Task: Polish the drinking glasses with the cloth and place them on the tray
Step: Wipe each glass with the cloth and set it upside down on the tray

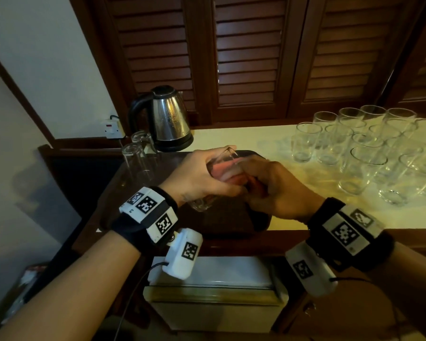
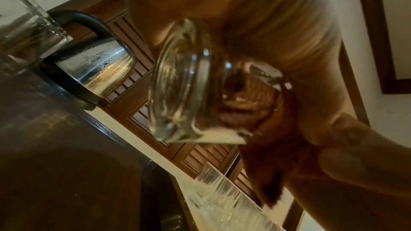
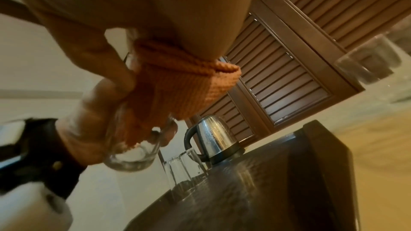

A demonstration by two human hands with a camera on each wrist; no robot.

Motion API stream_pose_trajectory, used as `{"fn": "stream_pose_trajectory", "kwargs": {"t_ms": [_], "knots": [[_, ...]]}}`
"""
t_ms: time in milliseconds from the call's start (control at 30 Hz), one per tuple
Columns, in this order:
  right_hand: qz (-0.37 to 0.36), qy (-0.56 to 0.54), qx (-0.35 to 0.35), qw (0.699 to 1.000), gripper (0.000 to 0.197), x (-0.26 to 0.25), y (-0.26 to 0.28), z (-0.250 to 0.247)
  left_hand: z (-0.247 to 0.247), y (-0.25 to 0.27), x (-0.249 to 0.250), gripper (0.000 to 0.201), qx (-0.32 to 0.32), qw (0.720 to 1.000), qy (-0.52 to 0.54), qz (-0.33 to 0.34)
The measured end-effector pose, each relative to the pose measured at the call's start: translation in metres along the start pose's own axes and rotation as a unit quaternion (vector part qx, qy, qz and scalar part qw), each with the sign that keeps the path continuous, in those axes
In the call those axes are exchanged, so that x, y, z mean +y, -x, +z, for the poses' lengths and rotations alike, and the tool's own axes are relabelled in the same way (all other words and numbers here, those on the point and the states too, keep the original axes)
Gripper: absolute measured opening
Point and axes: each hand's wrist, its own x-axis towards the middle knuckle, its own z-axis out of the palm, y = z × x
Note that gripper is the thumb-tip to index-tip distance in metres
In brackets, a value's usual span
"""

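Note:
My left hand [image 1: 202, 175] grips a clear drinking glass [image 1: 221, 163] tilted on its side above the dark tray [image 1: 256, 225]. The glass's thick base [image 2: 177, 83] points toward my left wrist. My right hand [image 1: 278, 190] holds an orange knitted cloth [image 3: 177, 80] pushed into the glass's mouth. The cloth shows pink through the glass wall [image 1: 229, 172]. Two glasses [image 1: 139, 153] stand upside down at the tray's far left. Several upright glasses [image 1: 369, 148] stand on the cream counter to the right.
A steel kettle [image 1: 169, 119] with a black handle stands behind the tray, its cord running to a wall socket [image 1: 112, 127]. Dark louvred wooden doors [image 1: 244, 52] close the back. A white mini fridge [image 1: 214, 286] sits under the counter edge.

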Motion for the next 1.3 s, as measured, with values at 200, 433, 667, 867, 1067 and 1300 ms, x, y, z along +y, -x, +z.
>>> {"fn": "stream_pose_trajectory", "kwargs": {"t_ms": [200,433,667,867,1067,1300], "knots": [[-0.005,-0.059,0.001,0.998,0.048,-0.001,0.005,-0.028,0.007,-0.002,0.002,0.064,-0.028,0.999,0.020,0.007],[0.065,-0.085,0.176,0.979,0.018,0.008,0.015,-0.031,0.010,-0.006,0.005,0.064,-0.030,0.998,0.047,-0.007],[-0.015,-0.070,0.169,0.983,0.020,0.006,0.014,-0.022,0.012,-0.011,0.008,0.053,-0.040,0.994,0.103,-0.023],[-0.041,-0.083,0.064,0.994,0.018,0.010,0.014,-0.021,0.013,-0.016,0.013,0.070,-0.058,0.990,0.127,-0.035],[-0.010,-0.083,0.092,0.992,0.038,0.013,0.010,-0.029,0.013,-0.019,0.005,0.069,-0.097,0.974,0.191,-0.073],[0.016,-0.042,0.066,0.997,0.054,0.016,0.009,-0.013,0.010,-0.025,0.013,0.085,-0.098,0.978,0.174,-0.057]]}}
